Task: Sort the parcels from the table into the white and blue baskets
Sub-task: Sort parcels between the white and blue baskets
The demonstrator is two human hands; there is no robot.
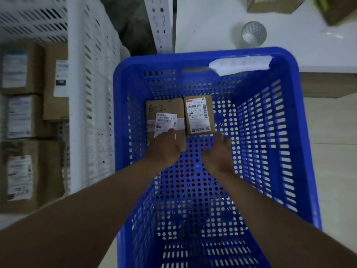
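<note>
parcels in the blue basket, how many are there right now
2. A brown cardboard parcel marked 6-2 lies at the far left of the blue plastic basket floor, under the left hand; a second labelled parcel sits beside it, right.

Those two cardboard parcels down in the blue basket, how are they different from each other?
The left parcel has "6-2" handwritten on its cardboard; the right parcel shows no handwriting. The left parcel's label covers only its lower part, while the right parcel's label fills most of its top. The left hand rests on the left parcel; the right hand sits just short of the right one. Both are brown boxes lying flat, side by side, on the floor of the blue basket.
</note>
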